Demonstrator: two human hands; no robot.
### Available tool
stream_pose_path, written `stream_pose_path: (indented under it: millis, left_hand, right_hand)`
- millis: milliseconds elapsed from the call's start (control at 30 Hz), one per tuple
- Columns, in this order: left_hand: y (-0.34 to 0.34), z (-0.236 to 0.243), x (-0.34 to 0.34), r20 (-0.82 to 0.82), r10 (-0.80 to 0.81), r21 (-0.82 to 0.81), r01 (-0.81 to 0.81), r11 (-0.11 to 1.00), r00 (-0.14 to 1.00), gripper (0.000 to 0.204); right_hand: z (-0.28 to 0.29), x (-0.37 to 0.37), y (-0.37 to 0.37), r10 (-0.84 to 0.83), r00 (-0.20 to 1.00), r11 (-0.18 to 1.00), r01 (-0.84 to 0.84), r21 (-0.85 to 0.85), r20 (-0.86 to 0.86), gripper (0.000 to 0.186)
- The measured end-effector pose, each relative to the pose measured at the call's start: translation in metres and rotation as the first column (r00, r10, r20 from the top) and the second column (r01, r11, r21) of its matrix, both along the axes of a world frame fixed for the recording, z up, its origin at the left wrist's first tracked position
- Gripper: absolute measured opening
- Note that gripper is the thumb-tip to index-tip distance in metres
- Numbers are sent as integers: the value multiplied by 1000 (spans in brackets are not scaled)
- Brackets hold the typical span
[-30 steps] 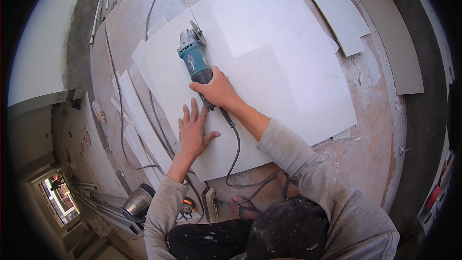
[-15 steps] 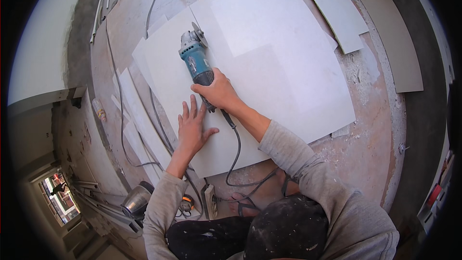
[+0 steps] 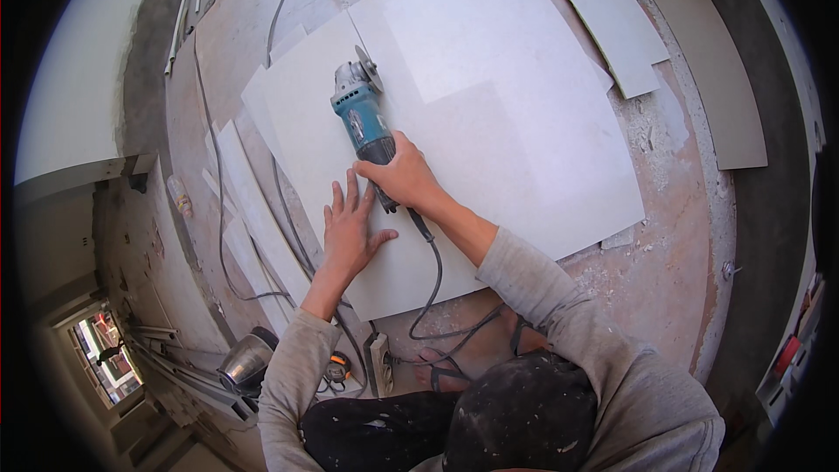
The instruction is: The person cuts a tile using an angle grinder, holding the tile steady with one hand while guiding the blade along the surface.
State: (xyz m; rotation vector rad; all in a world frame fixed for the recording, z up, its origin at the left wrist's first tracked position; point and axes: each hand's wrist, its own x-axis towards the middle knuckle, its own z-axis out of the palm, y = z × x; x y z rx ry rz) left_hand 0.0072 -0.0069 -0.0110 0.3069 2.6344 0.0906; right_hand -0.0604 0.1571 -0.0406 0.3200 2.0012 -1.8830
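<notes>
My right hand (image 3: 404, 174) is wrapped around the black rear body of a teal angle grinder (image 3: 359, 118). The grinder's cutting disc (image 3: 369, 70) stands edge-on to a large white tile (image 3: 524, 149), at the near end of a thin dark line that runs to the tile's far edge. Whether the disc touches the surface I cannot tell. Flat on the same tile, just left of the grinder's tail, rests my left hand (image 3: 351, 223), fingers spread and holding nothing. The grinder's power cord (image 3: 437, 271) loops from its tail toward my feet.
Narrow cut strips (image 3: 253, 201) and cables lie left of the tile. An orange and black tape measure (image 3: 337, 367), a power strip (image 3: 378, 365) and a metal bucket (image 3: 248, 363) are near my left arm. More tile pieces (image 3: 612, 26) lie at the far right.
The grinder and my right hand have shifted slightly toward me and to the right, with more of the dark line showing beyond the disc. My left hand has stayed put.
</notes>
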Motion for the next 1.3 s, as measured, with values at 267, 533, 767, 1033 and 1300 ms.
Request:
stream_pose_path:
  millis: [267, 533, 767, 1033, 1300]
  left_hand:
    - [-1, -1, 1, -11, -4, 15, 4, 1000, 1000, 102]
    - [-1, 0, 1, -9, -8, 5, 8, 1000, 1000, 103]
    - [0, 0, 0, 8, 3, -7, -3, 1000, 1000, 104]
    - [0, 2, 1, 0, 3, -5, -3, 1000, 1000, 103]
    - [0, 0, 1, 4, 6, -3, -6, 1000, 1000, 101]
  right_hand:
    - [0, 4, 2, -9, 1000, 1000, 9, 13, -11, 72]
    - [2, 4, 6, 49, 998, 998, -48, -35, 36, 83]
    - [1, 6, 5, 37, 999, 998, -35, -42, 38, 83]
    - [3, 8, 5, 33, 999, 999, -32, -29, 28, 79]
    - [-1, 13, 5, 16, 1000, 1000, -16, 13, -4, 72]
